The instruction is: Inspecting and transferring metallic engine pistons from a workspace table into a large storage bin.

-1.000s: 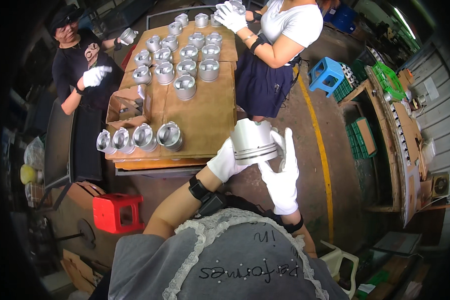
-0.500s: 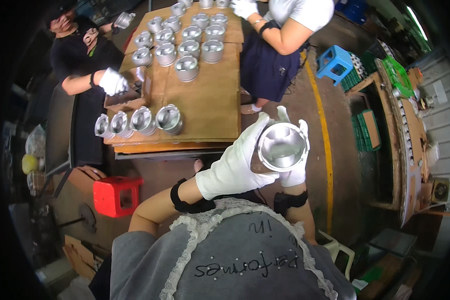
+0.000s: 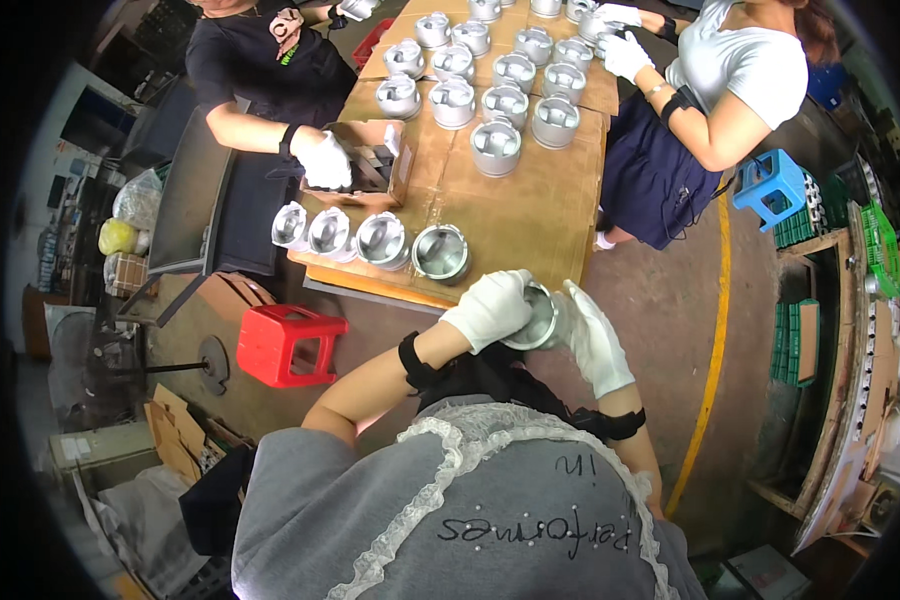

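Note:
A silver metal piston point(image 3: 538, 328) is between my two gloved hands, just off the near edge of the cardboard-covered table point(image 3: 545, 225). My left hand point(image 3: 492, 310), in a white glove, grips its left rim with curled fingers. Against the piston's right side lies my right hand point(image 3: 598, 340), also gloved, its fingers pointing up toward the table. The piston is tilted, its hollow partly covered by my left fingers. Closest on the table is a row of several pistons, the rightmost piston point(image 3: 440, 252) showing its open hollow.
More pistons point(image 3: 495, 147) stand in rows farther up the table. At left, a co-worker's gloved hand point(image 3: 325, 160) reaches into a cardboard box point(image 3: 402, 175). Another co-worker's gloved hands point(image 3: 625, 55) hold a piston at far right. A red stool point(image 3: 290, 345) stands at lower left.
My view has swung left, so the table sits farther right in it. The piston has come lower and tilted, and my left hand now grips over its rim. The left co-worker's hand remains at the box.

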Demonstrator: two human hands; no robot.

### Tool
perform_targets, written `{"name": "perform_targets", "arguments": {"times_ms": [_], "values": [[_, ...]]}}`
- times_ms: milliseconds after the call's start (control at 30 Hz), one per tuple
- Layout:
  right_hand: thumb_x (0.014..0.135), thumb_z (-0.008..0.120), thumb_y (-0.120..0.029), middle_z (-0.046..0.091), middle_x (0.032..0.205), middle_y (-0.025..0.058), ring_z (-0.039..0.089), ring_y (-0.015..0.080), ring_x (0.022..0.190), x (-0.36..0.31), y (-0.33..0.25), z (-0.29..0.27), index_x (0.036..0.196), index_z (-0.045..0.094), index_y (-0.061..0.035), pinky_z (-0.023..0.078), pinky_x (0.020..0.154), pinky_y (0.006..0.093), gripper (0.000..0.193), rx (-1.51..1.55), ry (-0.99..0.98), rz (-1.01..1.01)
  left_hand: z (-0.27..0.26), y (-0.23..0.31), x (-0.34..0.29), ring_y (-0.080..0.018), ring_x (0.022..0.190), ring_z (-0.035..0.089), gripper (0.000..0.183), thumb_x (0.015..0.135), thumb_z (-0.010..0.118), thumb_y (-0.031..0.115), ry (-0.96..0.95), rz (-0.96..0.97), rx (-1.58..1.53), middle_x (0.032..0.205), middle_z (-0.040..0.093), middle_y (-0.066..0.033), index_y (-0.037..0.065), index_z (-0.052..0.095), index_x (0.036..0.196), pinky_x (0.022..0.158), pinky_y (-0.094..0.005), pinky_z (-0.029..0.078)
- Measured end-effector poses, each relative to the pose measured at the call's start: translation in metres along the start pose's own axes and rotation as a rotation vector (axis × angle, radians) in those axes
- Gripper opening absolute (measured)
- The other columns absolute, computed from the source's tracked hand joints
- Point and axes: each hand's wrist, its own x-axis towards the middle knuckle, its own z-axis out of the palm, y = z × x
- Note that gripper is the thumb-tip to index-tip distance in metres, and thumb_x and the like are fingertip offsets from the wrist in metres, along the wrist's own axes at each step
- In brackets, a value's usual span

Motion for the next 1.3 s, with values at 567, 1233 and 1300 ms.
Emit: {"name": "perform_targets", "arguments": {"times_ms": [567, 1233, 1300], "values": [[0.083, 0.064, -0.011, 0.059, 0.124, 0.0172, 0.06, 0.0287, 0.108, 0.157, -0.092, 0.097, 0.123, 0.06, -0.0063, 0.05, 0.089, 0.0345, 0.041, -1.507, 0.062, -0.911, -0.022, -0.041, 0.042, -0.0375, 0.07, 0.066, 0.029, 0.09, 0.056, 0.03, 0.123, -0.048, 0.077, 0.078, 0.065, -0.022, 0.002, 0.057, 0.087, 0.064, -0.0462, 0.053], [0.086, 0.062, -0.036, 0.069, 0.091, 0.0165, 0.066, 0.0338, 0.083, 0.167, -0.145, 0.097, 0.086, 0.068, -0.0049, 0.052, 0.075, 0.0443, 0.032, -2.055, -0.293, -0.686, -0.047, 0.024, -0.014, -0.0345, 0.061, 0.065, 0.032, 0.09, 0.057, 0.037, 0.309, -0.062, -0.026, 0.072, 0.067, -0.0148, 0.006, 0.067, 0.094, 0.056, -0.0443, 0.053], [0.088, 0.061, -0.035, 0.068, 0.088, 0.0184, 0.066, 0.032, 0.08, 0.148, -0.155, 0.054, 0.087, 0.067, -0.0017, 0.051, 0.072, 0.0414, 0.034, -1.761, -0.285, -0.593, -0.033, 0.036, -0.01, -0.0347, 0.065, 0.066, 0.031, 0.089, 0.058, 0.035, 0.32, -0.024, -0.074, 0.076, 0.068, -0.0151, 0.006, 0.067, 0.097, 0.06, -0.0448, 0.053]]}}
